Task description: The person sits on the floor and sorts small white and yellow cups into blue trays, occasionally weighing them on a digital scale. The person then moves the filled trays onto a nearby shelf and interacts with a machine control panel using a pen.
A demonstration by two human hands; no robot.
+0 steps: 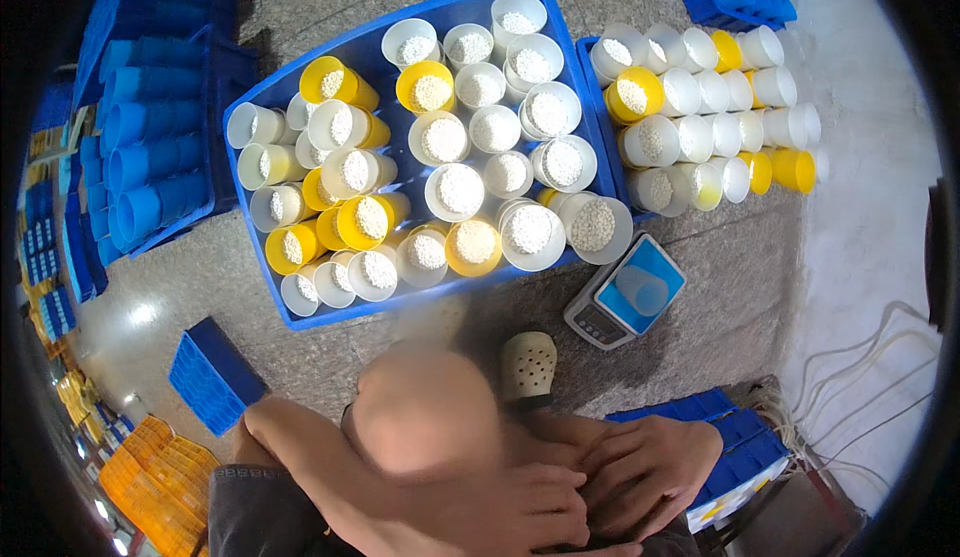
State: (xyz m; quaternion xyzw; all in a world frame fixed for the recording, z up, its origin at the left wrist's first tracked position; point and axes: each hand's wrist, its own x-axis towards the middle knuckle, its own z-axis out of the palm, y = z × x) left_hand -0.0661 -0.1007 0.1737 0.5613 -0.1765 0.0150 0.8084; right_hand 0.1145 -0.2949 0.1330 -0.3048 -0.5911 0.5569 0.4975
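My left hand (551,508) lies low in the picture, its fingers pointing right beside my right hand. My right hand (652,471) rests there with bent fingers. Neither shows anything in its grasp; where they meet is partly hidden. A blurred bare knee (427,410) rises in front of them. Beyond it lies a large blue tray (360,312) of white and yellow cups holding small white pellets, some upright, some leaning. A digital scale (592,324) stands right of the tray, bearing a translucent cup (641,290) that lies tilted or on its side.
Rows of nested white and yellow cups (697,91) lie right of the tray. Blue cups (154,159) fill a crate at left. A blue honeycomb-patterned container (206,384), orange baskets (154,474), blue boxes (739,444) and loose cables (862,362) surround me. A perforated clog (529,365) is on the floor.
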